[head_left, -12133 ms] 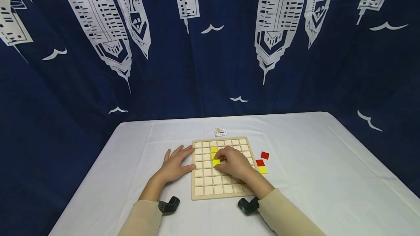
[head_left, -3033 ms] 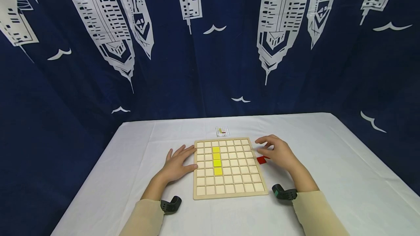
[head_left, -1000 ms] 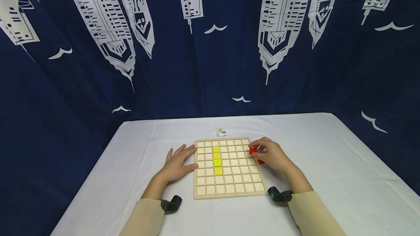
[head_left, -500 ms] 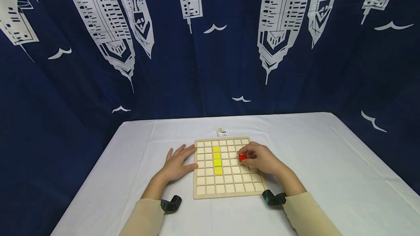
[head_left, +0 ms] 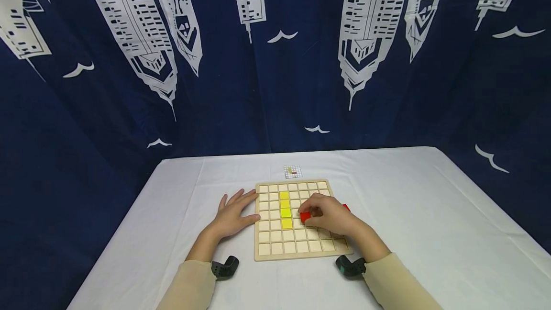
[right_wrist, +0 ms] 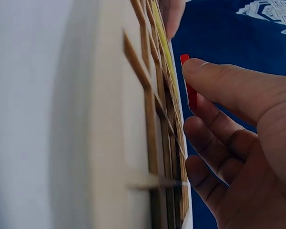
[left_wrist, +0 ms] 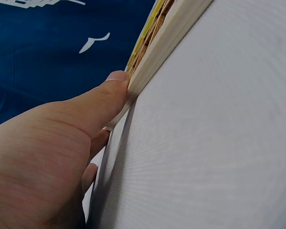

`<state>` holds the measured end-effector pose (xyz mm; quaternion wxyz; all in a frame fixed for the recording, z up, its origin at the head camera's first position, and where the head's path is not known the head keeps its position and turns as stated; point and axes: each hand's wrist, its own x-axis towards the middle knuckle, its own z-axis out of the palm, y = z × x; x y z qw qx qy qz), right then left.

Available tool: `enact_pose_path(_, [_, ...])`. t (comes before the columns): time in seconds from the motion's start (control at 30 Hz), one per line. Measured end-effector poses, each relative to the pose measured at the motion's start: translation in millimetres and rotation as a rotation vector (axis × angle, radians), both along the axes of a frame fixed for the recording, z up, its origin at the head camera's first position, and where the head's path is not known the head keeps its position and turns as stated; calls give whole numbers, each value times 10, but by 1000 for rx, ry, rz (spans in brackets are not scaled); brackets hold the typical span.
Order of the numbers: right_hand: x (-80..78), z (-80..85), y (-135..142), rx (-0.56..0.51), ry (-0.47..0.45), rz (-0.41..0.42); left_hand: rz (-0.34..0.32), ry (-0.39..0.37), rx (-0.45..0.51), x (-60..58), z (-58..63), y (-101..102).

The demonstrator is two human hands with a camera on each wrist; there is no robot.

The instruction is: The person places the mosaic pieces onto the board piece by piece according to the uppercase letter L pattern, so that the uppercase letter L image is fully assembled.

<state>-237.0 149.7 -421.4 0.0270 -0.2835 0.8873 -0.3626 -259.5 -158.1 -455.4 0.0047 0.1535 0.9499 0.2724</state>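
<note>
A wooden grid board (head_left: 275, 256) lies on the white table, with a column of several yellow square tiles (head_left: 285, 213) set in its cells. My right hand (head_left: 331, 215) pinches a red square tile (head_left: 305, 217) between thumb and index finger, over the board just right of the yellow column. In the right wrist view the same red tile (right_wrist: 188, 83) stands on edge, slightly apart from the board. My left hand (head_left: 232, 216) rests at the board's left side, fingers spread and straight. Its thumb touches the board's edge (left_wrist: 157, 52) in the left wrist view.
Another red tile (head_left: 346, 207) lies right of the board, mostly hidden by my right hand. Behind the board is a small pattern card (head_left: 293, 171) with yellow and red marks on a grid. A dark blue printed curtain (head_left: 241, 109) hangs beyond the table.
My right hand picked up the red tile from the right of the board and carried it left over the cells. Earlier, the fourth yellow tile joined the column. My left hand stayed put.
</note>
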Motion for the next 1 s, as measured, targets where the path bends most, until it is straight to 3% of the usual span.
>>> enact_pose_path(0.33, [21,-74,-104,-15,37,36,5,-7,4,15,9,13])
enact_pose_path(0.63, [41,-95,-150,25,59,3,1,-1,4,19,25,11])
enact_pose_path(1.0, [64,-100,-159,-2,53,-4,1,-6,7,24,28,17])
